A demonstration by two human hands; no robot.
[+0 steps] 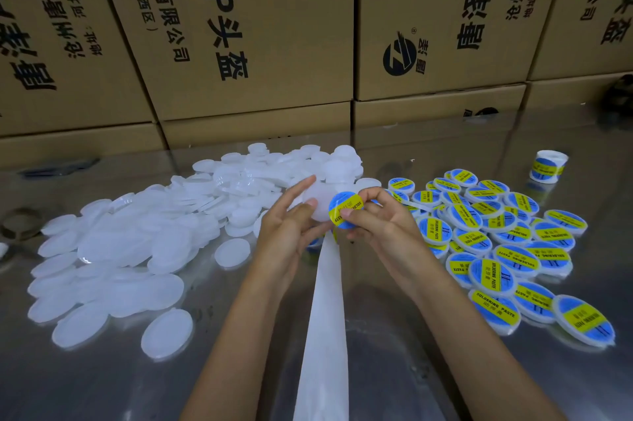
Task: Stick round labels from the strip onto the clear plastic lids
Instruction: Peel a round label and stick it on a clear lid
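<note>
My left hand (287, 225) holds a clear plastic lid (317, 203) above the table, thumb on its face and fingers behind it. My right hand (380, 215) pinches a round blue and yellow label (344, 209) at the lid's right edge. The white backing strip (323, 317) hangs down from between my hands toward the bottom of the view. A heap of bare clear lids (137, 242) lies to the left. Several labelled lids (496, 249) are piled to the right.
A roll of labels (548, 166) stands at the back right on the shiny metal table (394, 352). Large cardboard boxes (260, 43) form a wall along the table's far edge. A dark ring (20, 223) lies at the left edge.
</note>
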